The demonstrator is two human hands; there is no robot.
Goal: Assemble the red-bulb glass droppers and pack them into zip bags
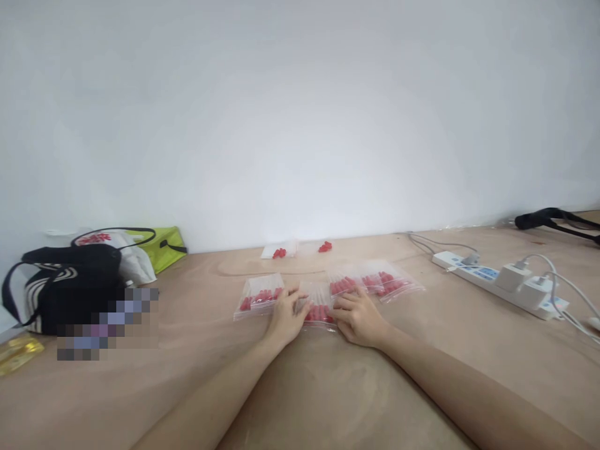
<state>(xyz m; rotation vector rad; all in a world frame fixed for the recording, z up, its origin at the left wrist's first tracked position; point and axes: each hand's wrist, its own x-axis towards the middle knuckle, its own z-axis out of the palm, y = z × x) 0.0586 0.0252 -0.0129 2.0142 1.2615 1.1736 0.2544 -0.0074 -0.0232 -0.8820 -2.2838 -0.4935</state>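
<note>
A clear zip bag with several red pieces lies on the table between my hands. My left hand has its curled thumb and fingers at the bag's left edge, while my right hand pinches at its right edge. Beside my left hand are overlapping bags of red pieces. Beyond my right hand, more such bags overlap. Farther back, near the wall, are a bag with a small red cluster and another red cluster.
A white power strip with plugged-in chargers and cables is at the right. A black strap-like object lies at the far right. At the left stand a black bag and a lime-green bag; yellow packaging lies nearer.
</note>
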